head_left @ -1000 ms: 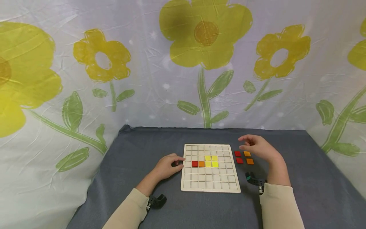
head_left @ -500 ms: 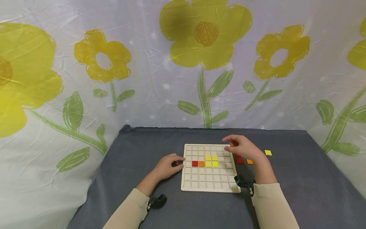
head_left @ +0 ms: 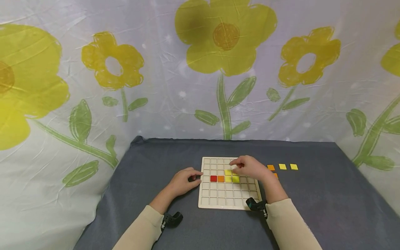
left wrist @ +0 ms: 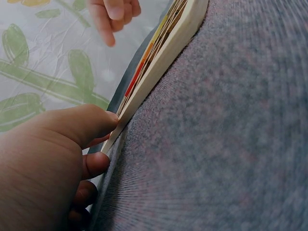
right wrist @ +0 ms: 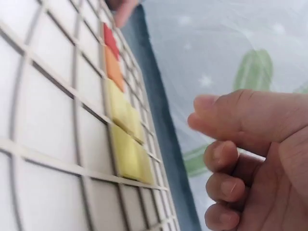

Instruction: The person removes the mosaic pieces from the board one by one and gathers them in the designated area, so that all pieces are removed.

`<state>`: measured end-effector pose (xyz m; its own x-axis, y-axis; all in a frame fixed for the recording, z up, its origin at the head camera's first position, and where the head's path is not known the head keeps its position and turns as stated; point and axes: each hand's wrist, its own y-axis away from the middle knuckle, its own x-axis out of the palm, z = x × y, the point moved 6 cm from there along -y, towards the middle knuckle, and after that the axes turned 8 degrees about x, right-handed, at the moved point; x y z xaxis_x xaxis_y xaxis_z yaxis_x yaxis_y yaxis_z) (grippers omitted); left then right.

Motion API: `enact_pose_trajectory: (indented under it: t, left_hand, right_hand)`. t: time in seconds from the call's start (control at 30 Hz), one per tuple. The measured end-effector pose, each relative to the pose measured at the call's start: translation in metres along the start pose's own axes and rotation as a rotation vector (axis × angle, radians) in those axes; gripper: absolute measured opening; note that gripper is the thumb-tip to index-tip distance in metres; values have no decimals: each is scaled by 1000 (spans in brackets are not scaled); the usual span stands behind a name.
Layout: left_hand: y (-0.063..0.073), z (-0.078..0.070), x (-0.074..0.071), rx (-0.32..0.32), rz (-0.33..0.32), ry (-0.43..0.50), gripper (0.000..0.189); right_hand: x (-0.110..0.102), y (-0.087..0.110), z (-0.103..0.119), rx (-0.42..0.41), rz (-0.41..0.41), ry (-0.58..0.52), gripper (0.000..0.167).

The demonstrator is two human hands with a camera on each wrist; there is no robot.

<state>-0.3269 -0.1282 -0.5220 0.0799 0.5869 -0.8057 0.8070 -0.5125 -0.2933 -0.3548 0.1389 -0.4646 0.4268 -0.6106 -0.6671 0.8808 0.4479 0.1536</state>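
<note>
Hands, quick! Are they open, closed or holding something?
Left hand: open, touching the edge of the board.
Right hand: open above the board, with nothing seen in it.

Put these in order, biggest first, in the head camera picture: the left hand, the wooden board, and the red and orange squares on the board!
1. Wooden board
2. Left hand
3. Red square and orange square on the board: they look alike, so I can't rank them.
</note>
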Motion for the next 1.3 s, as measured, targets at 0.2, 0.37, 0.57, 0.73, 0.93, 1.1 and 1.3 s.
enact_pose_trajectory:
  t: [0.2, 0.37, 0.57, 0.73, 0.93, 1.1, 1.3]
  left_hand:
    - [-1, -2, -1, -7, 3, 11, 28]
    - [-1, -2, 0, 0, 10, 0, 28]
    - [-1, -2, 0, 3, 6, -10, 27]
    - [-1, -1, -1, -2, 3, -5, 27]
    - [-1, -1, -1, -2, 3, 8, 27]
    - [-1, -1, -1, -2, 2, 12, 27]
    - [-1, 0, 0, 2, -3, 9, 27]
  right_hand:
    - [17, -9, -7, 55, 20, 77, 34]
    - [23, -12, -8, 49, -15, 152, 29]
    - [23, -10, -6, 67, -63, 174, 24]
    - [24, -11, -6, 74, -83, 174, 20]
    - [24, -13, -4, 76, -122, 196, 20]
    - [25, -15, -3, 88, -149, 253, 19]
    - [23, -15, -4, 105, -151, 242, 21]
